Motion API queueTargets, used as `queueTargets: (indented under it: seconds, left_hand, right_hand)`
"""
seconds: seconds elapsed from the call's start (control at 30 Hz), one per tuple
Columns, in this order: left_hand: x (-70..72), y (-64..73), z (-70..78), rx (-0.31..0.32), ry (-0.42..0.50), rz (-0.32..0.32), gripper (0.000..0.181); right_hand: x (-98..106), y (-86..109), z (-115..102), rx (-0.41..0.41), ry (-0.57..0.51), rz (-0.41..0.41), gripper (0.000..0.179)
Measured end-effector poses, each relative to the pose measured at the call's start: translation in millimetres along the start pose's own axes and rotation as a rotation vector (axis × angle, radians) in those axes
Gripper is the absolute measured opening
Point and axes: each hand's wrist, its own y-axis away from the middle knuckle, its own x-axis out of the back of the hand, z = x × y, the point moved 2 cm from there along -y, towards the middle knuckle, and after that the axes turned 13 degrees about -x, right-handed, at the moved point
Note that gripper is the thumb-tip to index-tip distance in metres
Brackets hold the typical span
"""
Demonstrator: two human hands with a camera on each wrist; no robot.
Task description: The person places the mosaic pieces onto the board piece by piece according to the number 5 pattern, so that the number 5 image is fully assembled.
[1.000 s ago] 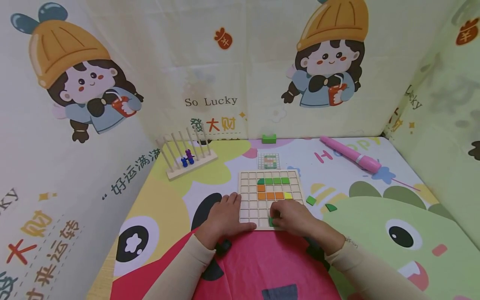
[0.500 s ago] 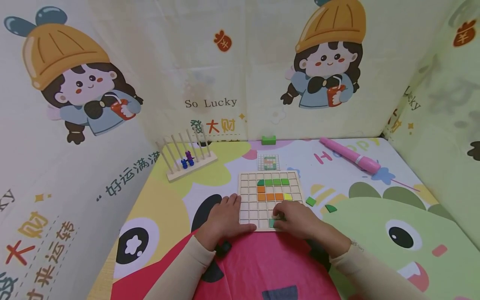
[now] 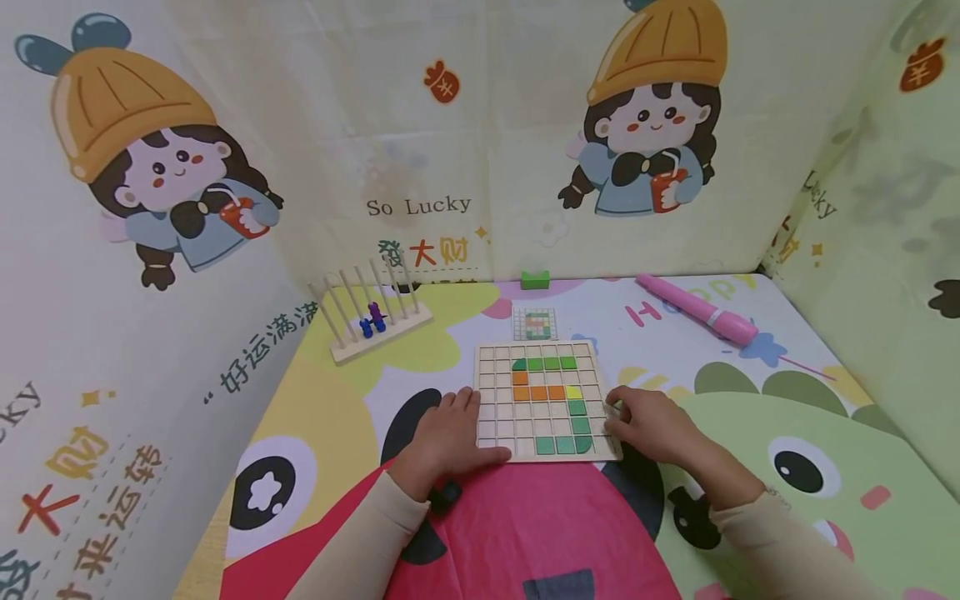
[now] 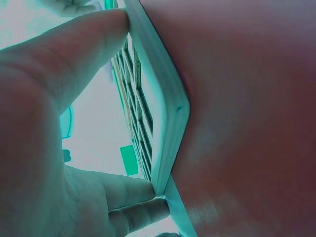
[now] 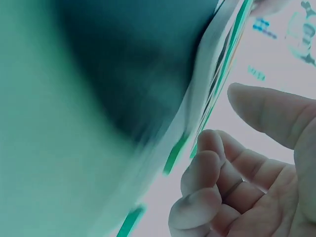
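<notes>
A wooden grid board [image 3: 497, 427] lies on the table, with light green, orange, yellow and dark green square tiles in its cells forming a bent path. Dark green tiles [image 3: 566, 445] fill part of the front row, ending in a rounded corner tile [image 3: 583, 444]. My left hand [image 3: 448, 437] braces the board's near left corner, its thumb along the front edge and its fingers straight at the left side. My right hand [image 3: 654, 425] is beside the right edge, fingers loosely curled and holding nothing. Two loose green tiles [image 5: 176, 154] show near it in the right wrist view.
Behind the board lies a small pattern card [image 3: 535, 323]. A wooden peg stand [image 3: 382, 333] with small blue and purple figures is at the back left. A green block [image 3: 535, 280] and a pink pen-like stick [image 3: 697, 308] lie toward the back.
My right hand has moved right, off the board's lower right cells to beside its edge, uncovering the green tiles there. It now hides the loose tiles in the head view. The left hand stays.
</notes>
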Motion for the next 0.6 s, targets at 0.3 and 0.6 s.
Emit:
queueTargets:
  seconds: [0.3,0.6]
  left_hand:
    - [3.4,2.7,0.5,0.011,0.008,0.008,0.112]
    - [2.4,2.1,1.1,0.004,0.012,0.003,0.113]
  right_hand:
    - [26,-1.8,44,-0.077,0.104,0.045,0.037]
    - [30,1.0,59,-0.073,0.095,0.063,0.029]
